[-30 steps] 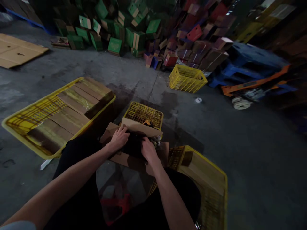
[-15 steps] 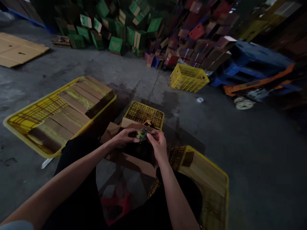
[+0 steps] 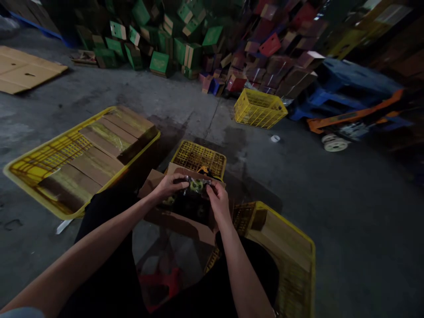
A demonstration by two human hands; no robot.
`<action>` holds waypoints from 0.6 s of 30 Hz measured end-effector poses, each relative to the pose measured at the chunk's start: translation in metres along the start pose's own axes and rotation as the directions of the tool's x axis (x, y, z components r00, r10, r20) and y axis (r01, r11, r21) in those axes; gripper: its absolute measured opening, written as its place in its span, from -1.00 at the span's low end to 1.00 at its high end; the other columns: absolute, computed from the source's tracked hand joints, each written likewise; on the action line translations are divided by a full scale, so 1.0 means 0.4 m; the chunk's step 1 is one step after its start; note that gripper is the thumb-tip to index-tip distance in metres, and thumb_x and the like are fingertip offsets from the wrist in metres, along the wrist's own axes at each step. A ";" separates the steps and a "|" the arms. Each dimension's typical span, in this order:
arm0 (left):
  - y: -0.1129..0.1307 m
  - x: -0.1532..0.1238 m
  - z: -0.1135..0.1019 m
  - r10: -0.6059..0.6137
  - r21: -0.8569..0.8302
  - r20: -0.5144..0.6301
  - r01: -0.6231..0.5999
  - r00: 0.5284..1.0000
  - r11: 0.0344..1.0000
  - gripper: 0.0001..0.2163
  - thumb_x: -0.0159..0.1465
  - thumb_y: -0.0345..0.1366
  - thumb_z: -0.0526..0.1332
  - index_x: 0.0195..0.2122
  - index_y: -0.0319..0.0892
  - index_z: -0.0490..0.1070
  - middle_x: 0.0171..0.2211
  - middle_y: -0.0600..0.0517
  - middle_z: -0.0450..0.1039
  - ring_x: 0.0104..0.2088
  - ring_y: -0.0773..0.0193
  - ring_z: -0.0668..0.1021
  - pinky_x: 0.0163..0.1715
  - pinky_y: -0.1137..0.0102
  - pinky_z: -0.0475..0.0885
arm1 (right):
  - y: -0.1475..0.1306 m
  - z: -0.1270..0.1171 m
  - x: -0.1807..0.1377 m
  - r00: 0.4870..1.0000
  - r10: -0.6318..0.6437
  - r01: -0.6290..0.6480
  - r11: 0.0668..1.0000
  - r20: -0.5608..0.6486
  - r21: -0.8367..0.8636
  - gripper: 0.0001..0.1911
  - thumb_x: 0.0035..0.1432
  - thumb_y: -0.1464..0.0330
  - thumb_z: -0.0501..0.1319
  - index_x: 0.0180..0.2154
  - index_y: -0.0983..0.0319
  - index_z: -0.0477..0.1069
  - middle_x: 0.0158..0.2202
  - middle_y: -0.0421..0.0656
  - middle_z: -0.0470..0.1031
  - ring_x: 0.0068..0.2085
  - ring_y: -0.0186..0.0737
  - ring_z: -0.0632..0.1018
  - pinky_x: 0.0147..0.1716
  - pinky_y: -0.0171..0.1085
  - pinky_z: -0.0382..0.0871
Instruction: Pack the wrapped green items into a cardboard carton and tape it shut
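Note:
Between my hands is a small green item with dark spots in a clear plastic wrapper; its kind is too dim to tell. My left hand pinches the wrapper's left end, and my right hand pinches its right end. Both are above an open cardboard box, whose dark inside shows a few dim, similar-looking pieces. Under and behind the box is an upturned yellow crate. A black-and-orange object, perhaps a tape dispenser, lies at the box's far edge.
To the left, a yellow basket holds taped cardboard boxes. Another yellow crate with a carton stands close on my right. Farther off are a yellow crate, an orange pallet jack, blue pallets and heaped green boxes.
My hands have drawn slightly apart, and the wrapper now stretches out sideways between them, showing more of the green item. The surroundings look the same.

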State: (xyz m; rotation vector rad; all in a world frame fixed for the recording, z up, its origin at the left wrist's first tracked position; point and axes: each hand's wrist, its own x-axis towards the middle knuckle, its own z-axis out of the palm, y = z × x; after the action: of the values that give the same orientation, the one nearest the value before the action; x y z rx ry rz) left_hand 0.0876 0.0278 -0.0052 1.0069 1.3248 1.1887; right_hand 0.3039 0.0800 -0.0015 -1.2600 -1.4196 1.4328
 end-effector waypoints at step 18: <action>0.014 -0.005 0.005 -0.047 -0.031 -0.097 0.044 0.994 0.999 -0.66 0.12 0.00 0.41 -0.33 -0.20 0.51 -0.40 0.05 0.54 -0.34 0.23 0.56 -0.28 0.39 0.44 | -0.013 0.023 -0.010 0.973 0.230 -0.221 0.922 0.009 0.319 -0.68 -0.05 0.17 0.41 -0.22 0.14 0.56 -0.19 -0.17 0.62 -0.18 -0.10 0.62 -0.32 -0.17 0.62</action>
State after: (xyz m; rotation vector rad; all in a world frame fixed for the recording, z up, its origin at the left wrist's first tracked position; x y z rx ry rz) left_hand 0.0893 0.0271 0.0008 0.9030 1.3957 1.2322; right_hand 0.2953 0.0745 0.0034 -1.2555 -0.9947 1.7127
